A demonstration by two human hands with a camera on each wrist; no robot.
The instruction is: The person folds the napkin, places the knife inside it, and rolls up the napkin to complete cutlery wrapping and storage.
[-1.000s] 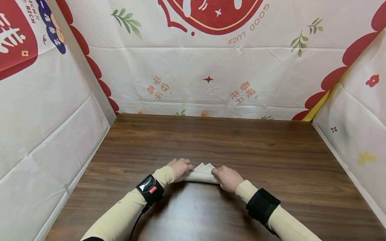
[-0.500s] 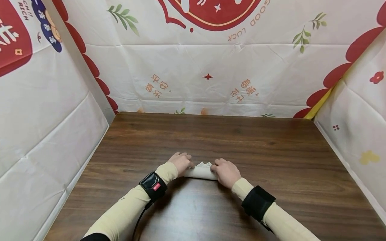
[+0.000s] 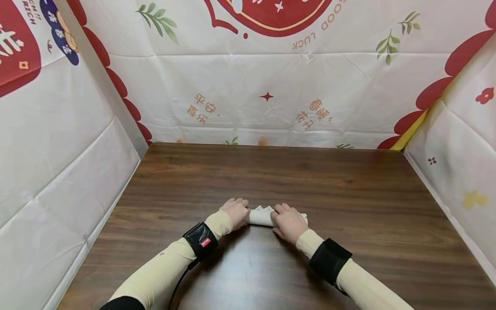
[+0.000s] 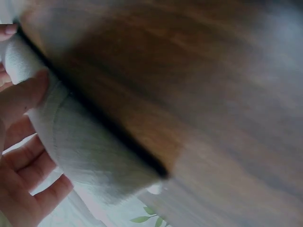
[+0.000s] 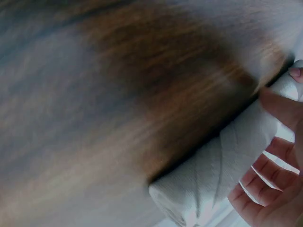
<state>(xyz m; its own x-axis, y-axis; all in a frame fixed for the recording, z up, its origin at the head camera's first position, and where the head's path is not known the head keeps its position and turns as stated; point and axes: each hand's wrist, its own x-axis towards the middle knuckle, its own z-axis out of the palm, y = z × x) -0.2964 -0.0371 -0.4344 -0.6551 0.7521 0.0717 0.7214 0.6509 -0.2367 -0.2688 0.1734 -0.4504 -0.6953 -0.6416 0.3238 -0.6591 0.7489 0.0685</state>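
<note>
A roll of off-white cloth [image 3: 260,218] lies crosswise on the wooden table, a few pointed corners sticking up along its far side. My left hand [image 3: 236,212] grips it near its left end, which is hidden in the head view. In the left wrist view the thumb [image 4: 29,93] presses the near side of the cloth roll [image 4: 90,151], with the fingers behind. My right hand [image 3: 289,223] holds the roll further right, and its right end shows past the knuckles. The right wrist view has that thumb [image 5: 281,106] on the cloth roll [image 5: 213,165], fingers on the far side.
The brown wooden table [image 3: 271,176] extends around the hands. A printed white sheet [image 3: 240,77] hangs behind it, with further sheets along both sides. A black cable [image 3: 177,286] trails from the left wrist strap [image 3: 200,240] down to the front.
Both hands have worked along the roll, the left edging rightward and the right slightly leftward. The roll's right end now shows beyond my right hand. The head view has tilted down a little.
</note>
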